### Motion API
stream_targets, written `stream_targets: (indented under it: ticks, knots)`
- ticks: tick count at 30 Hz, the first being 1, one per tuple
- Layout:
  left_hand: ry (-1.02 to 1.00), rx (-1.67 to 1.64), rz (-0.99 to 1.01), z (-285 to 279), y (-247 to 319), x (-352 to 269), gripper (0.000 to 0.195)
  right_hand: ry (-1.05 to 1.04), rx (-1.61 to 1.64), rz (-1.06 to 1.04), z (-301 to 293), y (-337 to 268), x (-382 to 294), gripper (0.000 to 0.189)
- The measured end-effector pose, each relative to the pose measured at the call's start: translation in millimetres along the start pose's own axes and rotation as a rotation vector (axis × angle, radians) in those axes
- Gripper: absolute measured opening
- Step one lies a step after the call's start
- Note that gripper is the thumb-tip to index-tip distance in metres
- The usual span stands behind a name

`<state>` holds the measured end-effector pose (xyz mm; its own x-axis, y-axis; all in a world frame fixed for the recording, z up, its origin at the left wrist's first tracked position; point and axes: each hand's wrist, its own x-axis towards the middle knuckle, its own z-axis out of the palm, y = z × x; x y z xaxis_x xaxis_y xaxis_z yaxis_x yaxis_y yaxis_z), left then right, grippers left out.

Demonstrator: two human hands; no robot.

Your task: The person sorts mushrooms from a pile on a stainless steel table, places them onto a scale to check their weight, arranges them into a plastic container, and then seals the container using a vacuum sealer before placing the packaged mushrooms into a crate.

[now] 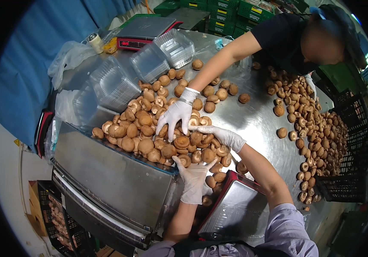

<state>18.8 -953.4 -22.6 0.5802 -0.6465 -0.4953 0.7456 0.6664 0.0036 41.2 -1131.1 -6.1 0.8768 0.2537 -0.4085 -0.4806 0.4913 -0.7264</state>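
Both my hands wear white gloves and touch a heap of brown mushrooms (145,146) on the steel table. My left hand (194,178) lies at the heap's near edge, palm up, fingers spread around a few mushrooms; whether it grips any I cannot tell. Over the heap's right part reaches my right hand (224,136), its fingertips beside the glove of a co-worker's hand (177,115), which rests on the mushrooms from the far side. Near my body, a red-edged scale (235,208) holds a clear plastic tray (225,221).
Clear plastic trays (113,83) stand behind the heap, near another scale (147,27). A steel machine (113,176) borders the heap at left. At right, more mushrooms (327,141) spill from a black crate (356,154). The co-worker (283,41) leans over the table's far side.
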Motion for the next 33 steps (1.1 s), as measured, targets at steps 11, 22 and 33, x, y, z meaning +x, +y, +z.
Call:
stream_targets:
  ticks: [11,22,33]
  knots:
    - [0.165,0.187,-0.160,26.6,-9.2,2.6,0.084,0.166,-0.220,-0.253,0.2,17.8,-42.1,0.057]
    - [0.037,0.366,-0.239,61.6,-32.2,-38.9,0.078,0.208,-0.101,-0.397,45.4,7.1,-117.1,0.060]
    - [-0.152,0.473,-0.221,53.9,-77.5,-131.2,0.052,0.543,-0.303,-0.710,127.8,63.9,-243.4,0.074]
